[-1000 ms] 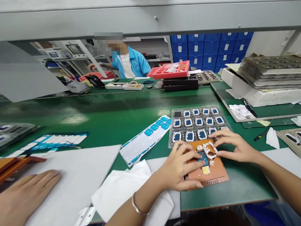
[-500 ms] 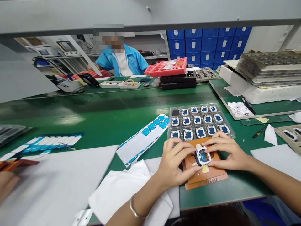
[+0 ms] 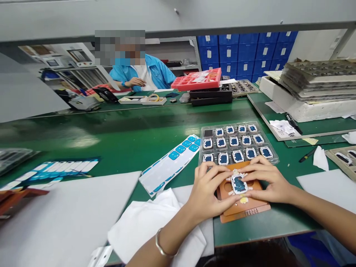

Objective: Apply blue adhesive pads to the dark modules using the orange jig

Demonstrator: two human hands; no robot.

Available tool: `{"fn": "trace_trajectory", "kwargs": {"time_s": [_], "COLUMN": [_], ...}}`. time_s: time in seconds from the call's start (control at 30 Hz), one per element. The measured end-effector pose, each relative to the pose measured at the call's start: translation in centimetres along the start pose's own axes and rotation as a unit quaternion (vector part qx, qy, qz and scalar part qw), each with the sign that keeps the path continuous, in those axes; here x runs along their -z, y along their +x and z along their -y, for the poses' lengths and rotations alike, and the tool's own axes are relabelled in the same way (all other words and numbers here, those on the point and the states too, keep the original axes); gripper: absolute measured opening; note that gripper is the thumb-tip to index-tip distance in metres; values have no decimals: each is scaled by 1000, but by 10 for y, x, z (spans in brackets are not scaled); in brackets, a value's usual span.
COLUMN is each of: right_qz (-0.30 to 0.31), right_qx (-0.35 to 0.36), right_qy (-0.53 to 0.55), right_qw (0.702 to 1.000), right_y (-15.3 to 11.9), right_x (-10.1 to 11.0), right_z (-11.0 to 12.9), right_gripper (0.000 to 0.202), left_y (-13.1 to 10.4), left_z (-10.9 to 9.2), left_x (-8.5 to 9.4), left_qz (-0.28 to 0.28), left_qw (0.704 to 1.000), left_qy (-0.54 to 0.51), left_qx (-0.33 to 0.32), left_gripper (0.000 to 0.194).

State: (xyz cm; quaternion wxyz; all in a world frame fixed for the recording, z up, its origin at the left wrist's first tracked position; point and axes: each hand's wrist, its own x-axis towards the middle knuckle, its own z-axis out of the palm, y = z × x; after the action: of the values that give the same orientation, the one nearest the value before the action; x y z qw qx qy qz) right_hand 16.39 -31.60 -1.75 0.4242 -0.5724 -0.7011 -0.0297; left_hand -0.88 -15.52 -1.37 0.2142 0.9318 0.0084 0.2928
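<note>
A squarish white-rimmed watch case (image 3: 239,184) with a blue face lies on an orange jig plate (image 3: 257,205) in front of me. My left hand (image 3: 210,189) curves round its left side, forefinger at the upper edge and thumb at the lower. From the other side my right hand (image 3: 268,181) grips the case, fingertips on its right rim and thumb below. A small yellow tab (image 3: 244,200) shows under the case. Directly behind the jig, a clear tray (image 3: 274,157) holds rows of similar cases; my fingers overlap its near edge.
Left of the tray lies a sheet of blue stickers (image 3: 167,168). A white cloth (image 3: 150,222) rests by my left forearm. Stacked trays (image 3: 314,81) stand at right. Across the bench sits a person in a blue jacket (image 3: 158,70). Another orange plate (image 3: 25,196) is at far left.
The watch case has gone from tilted to lying flatter on the jig, with both hands still around it. The person opposite has leaned left and a hand now shows at their chest.
</note>
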Motion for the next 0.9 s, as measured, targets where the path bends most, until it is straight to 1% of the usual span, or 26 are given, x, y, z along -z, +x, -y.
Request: {"fn": "trace_trajectory", "kwargs": {"time_s": [0.13, 0.27, 0.33, 0.4, 0.5, 0.57, 0.63, 0.7, 0.77, 0.83, 0.9], "right_qz": [20, 25, 26, 26, 25, 32, 44, 56, 62, 60, 53], "right_qx": [5, -20, -44, -72, -113, -152, -190, -215, -237, -265, -290], "right_qy": [-4, 14, 16, 24, 92, 183, 279, 354, 415, 464, 490], "right_qw": [1000, 999, 999, 997, 989, 971, 940, 908, 876, 843, 820], "right_y": [1, 2, 1, -2, -6, -8, -9, -9, -9, -8, -7], "right_x": [0, 0, 0, -1, -4, -6, -7, -7, -5, -4, -3], "right_z": [1, 0, -1, -3, -7, -8, -9, -10, -11, -12, -12], "right_gripper": [14, 18, 27, 37, 46, 51, 52, 50, 48, 49, 49], "left_y": [0, -2, -3, -4, -4, -4, -5, -5, -7, -7, -6], "left_z": [3, 10, 11, 10, 5, 2, 0, 1, 2, 4, 6], "left_x": [-1, -3, -3, -3, -3, -4, -5, -6, -8, -10, -13], "left_qz": [34, 55, 63, 85, 138, 164, 168, 145, 110, 72, 41], "left_qw": [999, 990, 984, 979, 978, 978, 980, 985, 990, 992, 992], "left_qy": [-37, -116, -154, -174, -151, -122, -102, -89, -88, -99, -116], "left_qx": [19, 59, 67, 58, 35, 30, 23, 9, 5, 14, 28], "left_gripper": [40, 42, 50, 63, 81, 85, 82, 75, 68, 61, 57]}}
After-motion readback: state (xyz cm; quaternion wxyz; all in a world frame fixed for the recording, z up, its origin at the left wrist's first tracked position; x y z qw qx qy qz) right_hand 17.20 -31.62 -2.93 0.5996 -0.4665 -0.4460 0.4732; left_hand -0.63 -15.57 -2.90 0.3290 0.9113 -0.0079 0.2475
